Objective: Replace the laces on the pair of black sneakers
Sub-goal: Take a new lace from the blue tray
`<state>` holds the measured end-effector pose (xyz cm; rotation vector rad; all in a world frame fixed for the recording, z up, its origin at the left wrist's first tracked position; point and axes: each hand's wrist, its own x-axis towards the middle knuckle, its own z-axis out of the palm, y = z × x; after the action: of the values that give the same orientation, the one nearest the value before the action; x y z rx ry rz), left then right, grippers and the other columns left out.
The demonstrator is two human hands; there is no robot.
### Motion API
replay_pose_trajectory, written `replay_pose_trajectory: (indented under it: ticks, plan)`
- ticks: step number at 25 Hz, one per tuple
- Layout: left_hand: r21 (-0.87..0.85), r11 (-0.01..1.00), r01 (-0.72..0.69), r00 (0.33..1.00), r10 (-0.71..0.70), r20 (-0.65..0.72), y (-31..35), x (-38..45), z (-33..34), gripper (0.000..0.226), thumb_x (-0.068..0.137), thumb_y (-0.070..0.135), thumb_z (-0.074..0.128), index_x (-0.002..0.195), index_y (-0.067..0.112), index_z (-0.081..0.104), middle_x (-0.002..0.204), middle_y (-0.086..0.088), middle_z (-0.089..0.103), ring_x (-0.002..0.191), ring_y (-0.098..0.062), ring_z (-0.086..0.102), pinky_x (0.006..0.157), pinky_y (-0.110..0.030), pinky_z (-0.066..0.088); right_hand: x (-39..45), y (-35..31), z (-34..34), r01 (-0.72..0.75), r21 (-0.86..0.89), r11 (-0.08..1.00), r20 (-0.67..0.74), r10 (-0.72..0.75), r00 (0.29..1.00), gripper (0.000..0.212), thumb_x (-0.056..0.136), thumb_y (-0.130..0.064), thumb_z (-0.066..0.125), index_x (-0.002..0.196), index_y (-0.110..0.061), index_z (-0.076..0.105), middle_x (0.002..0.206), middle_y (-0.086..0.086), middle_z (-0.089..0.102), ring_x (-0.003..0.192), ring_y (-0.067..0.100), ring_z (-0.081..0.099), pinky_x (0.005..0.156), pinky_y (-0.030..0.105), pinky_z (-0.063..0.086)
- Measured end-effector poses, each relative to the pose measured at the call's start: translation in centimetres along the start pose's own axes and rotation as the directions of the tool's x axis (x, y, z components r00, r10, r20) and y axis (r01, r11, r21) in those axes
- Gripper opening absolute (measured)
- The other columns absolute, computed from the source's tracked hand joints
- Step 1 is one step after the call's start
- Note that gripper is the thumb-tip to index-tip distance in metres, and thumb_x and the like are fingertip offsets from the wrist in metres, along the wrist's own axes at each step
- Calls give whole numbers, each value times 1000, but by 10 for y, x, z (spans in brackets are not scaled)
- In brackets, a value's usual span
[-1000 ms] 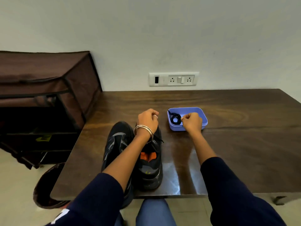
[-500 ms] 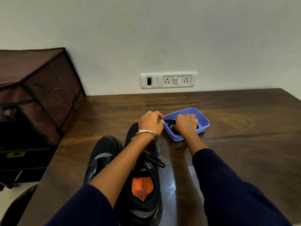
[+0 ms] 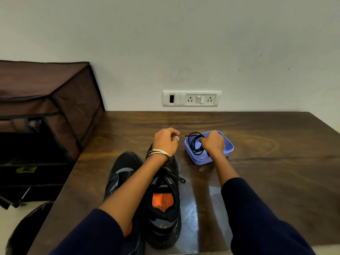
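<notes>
Her right hand point(image 3: 213, 144) grips the coiled black lace point(image 3: 195, 144) in the shallow blue plastic tray point(image 3: 228, 150); her left hand point(image 3: 165, 141) pinches its tip

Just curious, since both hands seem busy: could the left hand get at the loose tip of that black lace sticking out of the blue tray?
Probably yes. The left hand sits just beside the lace tip, with only bare table between them. Whether it already pinches something is unclear.
</notes>
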<state>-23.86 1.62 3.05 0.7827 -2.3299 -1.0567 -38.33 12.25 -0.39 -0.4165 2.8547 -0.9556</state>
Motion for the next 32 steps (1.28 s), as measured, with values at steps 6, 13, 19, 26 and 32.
replay_pose_trajectory:
  ticks: [6,13,19,26,32]
  plan:
    - [-119,984,-133,985,117,-129,30,-39,-34,44,90,12,61,134,12,52,127,-8,54,118,-18,50,102,-26,37,-69,-43,-63,154,436,887,-44,-150,988,34,89,-23,66,67,2,59,58,6,50,58,19,42,54,28,35]
    - [-478,877,40,992,23,125,46,-108,-79,37,101,18,45,137,18,49,126,-3,60,111,-16,59,92,-36,52,-164,-53,-83,268,630,728,14,-356,934,14,93,-8,59,83,-10,69,76,2,71,75,16,66,73,31,53]
    - [-559,798,227,963,-96,253,50,-136,-78,82,83,33,72,150,25,24,100,-1,66,93,-16,65,76,-48,58,-177,-37,-79,371,462,806,23,-429,903,11,93,-5,58,94,-6,68,82,5,70,81,19,67,74,37,54]
    - [-135,982,130,960,-90,266,57,-102,-53,97,74,63,67,152,27,20,153,-5,14,140,-30,20,114,-45,26,-141,-31,-85,463,197,865,105,-488,867,22,85,0,60,71,-17,60,70,1,66,74,20,65,72,40,57]
    - [-155,986,57,950,-6,311,41,-62,-41,120,54,94,41,152,30,15,151,3,38,142,-19,26,117,-55,-2,-104,-55,-86,629,-119,768,260,-588,766,14,86,-10,65,74,-12,59,73,5,60,74,26,55,66,34,46]
